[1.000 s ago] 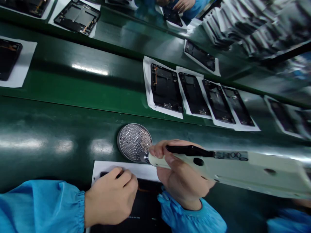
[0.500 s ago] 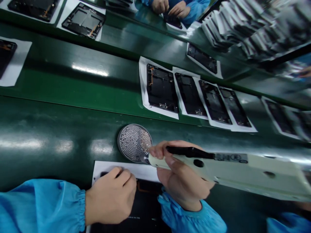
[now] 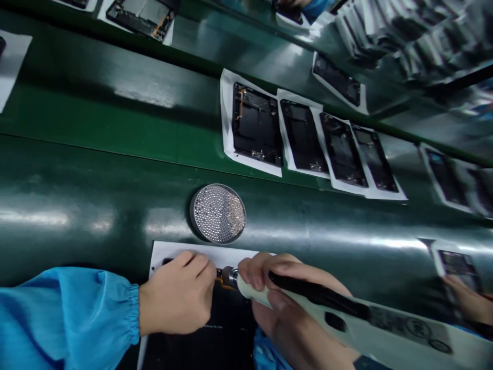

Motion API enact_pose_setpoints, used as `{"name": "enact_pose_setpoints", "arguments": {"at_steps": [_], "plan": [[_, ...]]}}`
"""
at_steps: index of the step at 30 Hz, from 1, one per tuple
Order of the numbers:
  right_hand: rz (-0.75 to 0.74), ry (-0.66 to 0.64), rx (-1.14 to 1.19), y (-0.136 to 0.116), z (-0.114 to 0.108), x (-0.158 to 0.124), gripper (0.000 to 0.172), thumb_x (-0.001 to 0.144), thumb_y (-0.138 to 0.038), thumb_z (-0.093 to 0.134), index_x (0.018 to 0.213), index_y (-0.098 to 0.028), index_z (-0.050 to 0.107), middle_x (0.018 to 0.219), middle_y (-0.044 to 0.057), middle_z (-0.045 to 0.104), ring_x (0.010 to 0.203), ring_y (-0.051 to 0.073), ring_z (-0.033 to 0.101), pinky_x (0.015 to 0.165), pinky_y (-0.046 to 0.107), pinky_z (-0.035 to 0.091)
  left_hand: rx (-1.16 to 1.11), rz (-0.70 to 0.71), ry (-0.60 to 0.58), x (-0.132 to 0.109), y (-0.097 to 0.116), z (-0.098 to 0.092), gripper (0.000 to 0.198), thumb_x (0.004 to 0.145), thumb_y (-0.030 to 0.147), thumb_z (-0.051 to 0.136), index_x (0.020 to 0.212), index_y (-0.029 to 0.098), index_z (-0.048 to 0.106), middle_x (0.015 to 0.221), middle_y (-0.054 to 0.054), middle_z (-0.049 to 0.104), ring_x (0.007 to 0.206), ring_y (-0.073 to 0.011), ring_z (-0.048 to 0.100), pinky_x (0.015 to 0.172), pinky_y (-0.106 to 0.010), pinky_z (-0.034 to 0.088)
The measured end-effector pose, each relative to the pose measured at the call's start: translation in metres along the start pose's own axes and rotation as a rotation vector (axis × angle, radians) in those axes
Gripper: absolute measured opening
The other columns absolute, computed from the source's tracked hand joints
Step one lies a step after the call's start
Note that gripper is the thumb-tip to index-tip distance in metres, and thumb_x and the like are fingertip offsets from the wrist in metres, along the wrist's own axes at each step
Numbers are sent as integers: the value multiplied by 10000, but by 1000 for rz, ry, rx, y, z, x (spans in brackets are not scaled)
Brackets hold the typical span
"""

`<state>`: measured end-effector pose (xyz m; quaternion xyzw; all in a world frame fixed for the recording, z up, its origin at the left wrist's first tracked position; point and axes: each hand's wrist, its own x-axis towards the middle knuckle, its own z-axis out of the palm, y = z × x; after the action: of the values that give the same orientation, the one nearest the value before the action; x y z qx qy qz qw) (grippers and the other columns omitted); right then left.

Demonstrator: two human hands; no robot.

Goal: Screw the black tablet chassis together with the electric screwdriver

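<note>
Your left fingers (image 3: pixel 194 264) are curling together over the top end of the black phone frame (image 3: pixel 231 329), though you cannot tell whether they are clamping it or only pressing on it. That frame is lying on a white paper sheet (image 3: pixel 204 252) at bottom center. Your right fingers (image 3: pixel 252 272) are wrapping closed around the cream electric screwdriver (image 3: pixel 304 311), whose metal nose (image 3: pixel 230 277) is now sitting just beside your left fingertips, at an orange flex strip (image 3: pixel 220 281) on the frame. A moment ago that nose was over the round perforated screw tray (image 3: pixel 217 213); the tray is now standing apart from it, just above the paper's top edge. Four more frames on paper (image 3: pixel 256 123) are lying in a row at upper center on the green bench (image 3: pixel 77 169). At lower right, another person's hand (image 3: pixel 468 303) is reaching a phone frame (image 3: pixel 458 267).
</note>
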<state>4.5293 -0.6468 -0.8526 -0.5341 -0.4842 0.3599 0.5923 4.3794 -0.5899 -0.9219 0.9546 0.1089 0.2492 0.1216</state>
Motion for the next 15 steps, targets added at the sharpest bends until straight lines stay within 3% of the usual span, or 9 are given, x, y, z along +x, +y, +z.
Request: {"name": "enact_pose_setpoints", "arguments": {"at_steps": [10,15], "plan": [[4,-44,-35,0,-4,0,383,826,-28,562,1082,-283,688,756,9,589,708,173,572,650,359,500,6,32,-25,-2,1,2,285,967,125,437,919,53,709,1006,-195,667,845,-257,596,723,-393,437],[-2,-31,-36,1,-1,2,346,837,-53,574,1076,-279,685,751,10,582,702,171,562,647,366,504,5,31,2,-2,1,2,282,957,125,451,894,52,716,973,-188,671,830,-262,599,698,-384,432]]}}
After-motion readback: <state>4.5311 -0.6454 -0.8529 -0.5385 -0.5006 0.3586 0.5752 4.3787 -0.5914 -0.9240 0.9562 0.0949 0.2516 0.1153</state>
